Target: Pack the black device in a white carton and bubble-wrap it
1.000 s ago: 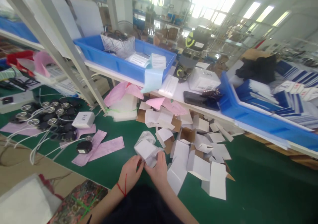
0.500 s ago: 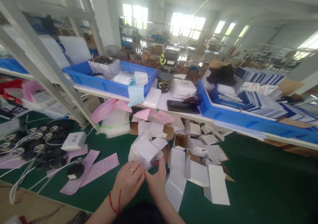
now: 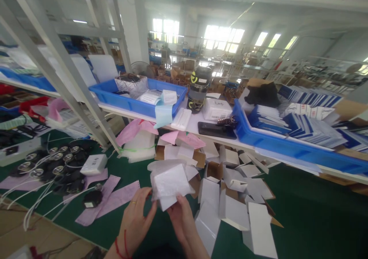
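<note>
A white, flat-sided item in a clear plastic bag [image 3: 171, 180] is held up over the green table. My right hand [image 3: 182, 215] grips its lower right edge, with the thumb on the front and the fingers behind, partly hidden. My left hand [image 3: 138, 213], with a ring and a red string bracelet, is at the bag's lower left edge. Its thumb and fingers are apart; whether the fingertips touch the plastic I cannot tell. Just right of the bag lie several open white cartons [image 3: 212, 197], some showing brown insides.
Black round devices with white cables [image 3: 57, 169] crowd the left, near pink strips [image 3: 117, 199] and a small white box [image 3: 94, 164]. Above the table a shelf carries blue trays [image 3: 138, 107], a dark bottle [image 3: 197, 90], a phone [image 3: 217, 130] and blue-and-white booklets [image 3: 313, 127].
The bagged item has turned so its flat white face shows more. My left hand has moved left and its fingers have spread; my right hand keeps hold. The whole view has shifted slightly.
</note>
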The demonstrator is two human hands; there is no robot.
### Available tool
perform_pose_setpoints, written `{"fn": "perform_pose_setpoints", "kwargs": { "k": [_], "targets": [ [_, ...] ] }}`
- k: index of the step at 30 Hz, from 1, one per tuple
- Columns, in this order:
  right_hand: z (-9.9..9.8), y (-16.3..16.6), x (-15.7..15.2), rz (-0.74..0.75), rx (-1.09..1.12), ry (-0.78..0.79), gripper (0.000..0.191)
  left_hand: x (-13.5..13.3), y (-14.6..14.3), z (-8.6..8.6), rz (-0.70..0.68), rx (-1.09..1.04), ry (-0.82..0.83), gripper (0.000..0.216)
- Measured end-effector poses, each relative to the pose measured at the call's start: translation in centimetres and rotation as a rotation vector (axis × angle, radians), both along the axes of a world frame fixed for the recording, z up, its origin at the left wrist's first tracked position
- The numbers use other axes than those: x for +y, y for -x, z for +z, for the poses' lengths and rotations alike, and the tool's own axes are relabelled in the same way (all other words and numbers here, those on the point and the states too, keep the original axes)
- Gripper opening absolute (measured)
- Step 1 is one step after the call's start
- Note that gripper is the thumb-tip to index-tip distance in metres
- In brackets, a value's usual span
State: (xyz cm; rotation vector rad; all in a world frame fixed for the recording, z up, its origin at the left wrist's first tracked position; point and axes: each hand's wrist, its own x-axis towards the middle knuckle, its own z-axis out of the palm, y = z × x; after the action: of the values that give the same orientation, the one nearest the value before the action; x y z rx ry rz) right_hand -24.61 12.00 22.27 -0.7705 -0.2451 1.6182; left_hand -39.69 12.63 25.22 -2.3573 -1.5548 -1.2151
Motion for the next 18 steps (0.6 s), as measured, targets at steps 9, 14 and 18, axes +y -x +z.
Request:
{"fn": "perform_pose_setpoints", "kwargs": {
  "k": [9,14,18],
  "targets": [
    [1.0,0.7,-0.1,-0.038,-0.013,0.126,0.041,-1.2,-0.4,2.5,-0.242,0.238,-0.037,0.026],
    [2.2,0.6,0.5,-0.139,-0.373,0.056,0.062,-2.6,-1.1,1.7,-0.281,0.199,-0.023,0.021],
    [3.0,0.6,0.1,-0.194,-0.817,-0.021,0.065,-2.3,-1.6,3.0,-0.149,0.118,-0.019,0.028]
  ]
}}
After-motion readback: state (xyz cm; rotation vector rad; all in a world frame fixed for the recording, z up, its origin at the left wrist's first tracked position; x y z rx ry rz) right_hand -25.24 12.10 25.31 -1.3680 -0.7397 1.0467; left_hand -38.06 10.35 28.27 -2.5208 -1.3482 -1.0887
